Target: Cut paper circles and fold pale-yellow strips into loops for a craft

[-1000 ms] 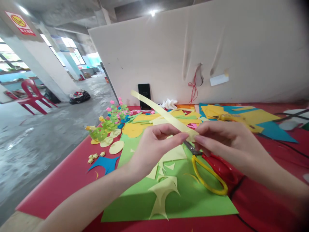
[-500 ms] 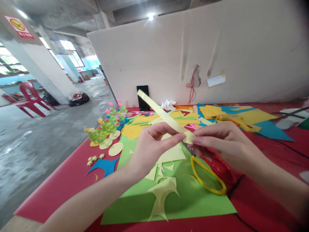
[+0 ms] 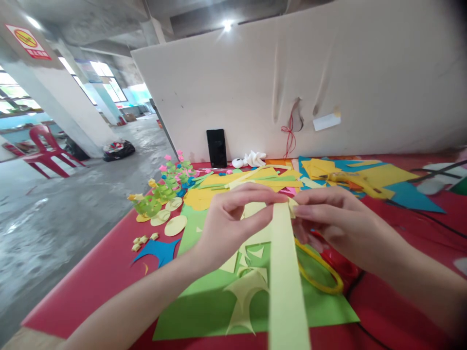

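A pale yellow paper strip (image 3: 288,282) hangs down toward me, its folded upper end pinched between both hands. My left hand (image 3: 233,223) grips the fold with thumb and forefinger. Close beside it, my right hand (image 3: 335,214) holds the small folded end, fingers closed on it. Scissors with a yellow and red handle (image 3: 321,279) are partly hidden below my right hand. Under both hands lies a green paper sheet (image 3: 204,311), with pale yellow cut scraps (image 3: 243,301) on it.
On the red table (image 3: 83,287) at left are pale yellow discs (image 3: 175,225), small folded stars (image 3: 140,241), a blue scrap (image 3: 158,252) and paper flowers (image 3: 171,177). A phone (image 3: 216,148) leans on the white board (image 3: 237,97). A yellow glue gun (image 3: 359,183) lies right.
The strip's long free end has swung from pointing up and left to hanging down toward me. Both hands stay nearly in place, still pinching its folded end.
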